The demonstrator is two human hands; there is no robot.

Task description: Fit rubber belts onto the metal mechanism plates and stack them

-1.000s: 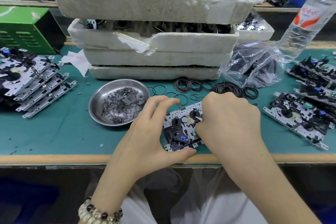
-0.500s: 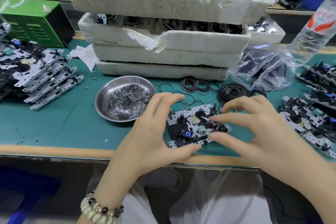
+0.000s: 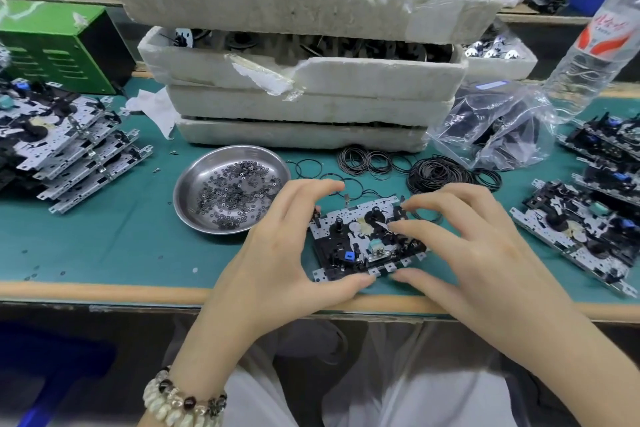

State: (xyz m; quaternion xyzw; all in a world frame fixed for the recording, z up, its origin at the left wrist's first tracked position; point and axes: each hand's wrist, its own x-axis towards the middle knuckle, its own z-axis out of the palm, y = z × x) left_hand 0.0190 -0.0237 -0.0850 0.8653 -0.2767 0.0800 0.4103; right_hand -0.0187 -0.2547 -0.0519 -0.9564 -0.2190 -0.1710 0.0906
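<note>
Lying near the front edge of the green table (image 3: 104, 236), the mechanism plate (image 3: 360, 243) is sitting between 2 hands. The left hand (image 3: 287, 253) is grasping its left end, thumb on the near edge and fingers curling over the far edge. The right hand (image 3: 478, 246) is pinching its right end likewise. Loose rubber belts (image 3: 440, 173) are lying just behind, a steel dish (image 3: 194, 198) is sitting just left, and stacked plates (image 3: 69, 149) are resting well apart at far left.
</note>
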